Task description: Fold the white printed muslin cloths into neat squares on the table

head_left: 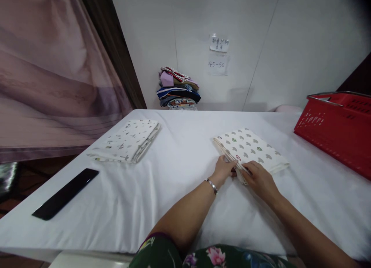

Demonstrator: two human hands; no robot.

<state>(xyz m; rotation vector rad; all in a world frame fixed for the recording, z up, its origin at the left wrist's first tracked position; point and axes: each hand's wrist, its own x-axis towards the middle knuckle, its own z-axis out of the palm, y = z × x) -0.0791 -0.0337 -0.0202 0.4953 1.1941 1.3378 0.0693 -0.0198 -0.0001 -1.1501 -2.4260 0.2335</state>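
A folded cream cloth (252, 146) with grey, green and red prints lies on the white-covered table, right of the middle. My left hand (223, 169) pinches the layered edge of this cloth at its near left side. Close beside it, my right hand (259, 181) grips the near corner, fingers closed on the fabric. The fingertips of both hands are partly hidden by the folds. Over on the left side of the table lies a second folded cloth (131, 138), white with small grey prints, touched by neither hand.
A red plastic basket (336, 134) stands at the table's right edge. A flat black strip (66, 192) lies at the left. Behind the far edge rises a stack of folded fabrics (178, 90) against the wall. A pink curtain (52, 74) hangs at the left.
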